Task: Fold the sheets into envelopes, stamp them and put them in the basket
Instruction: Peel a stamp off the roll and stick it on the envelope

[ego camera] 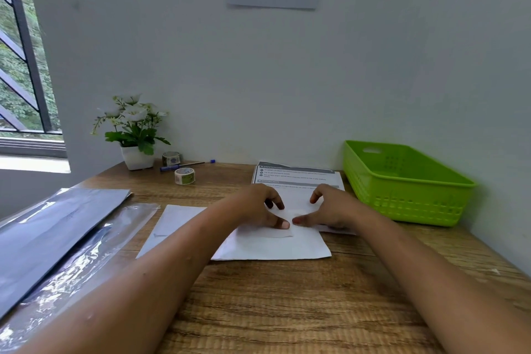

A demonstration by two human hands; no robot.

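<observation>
A white sheet [275, 247] lies partly folded on the wooden desk [287, 310], with another white sheet [169, 224] under it to the left. My left hand [255, 207] and my right hand [330, 208] rest on the fold side by side. Both thumbs press the paper flat and their tips nearly meet. A green plastic basket [402, 184] stands at the right against the wall and looks to hold nothing. Two rolls of sticker tape, one roll [184, 176] nearer and the other roll [171, 158] behind it, sit at the back left.
A printed instruction sheet [296, 177] lies beyond my hands. A blue pen [184, 166] and a potted white flower [135, 132] stand at the back left. A dark folder in a clear plastic sleeve [57, 236] covers the desk's left side.
</observation>
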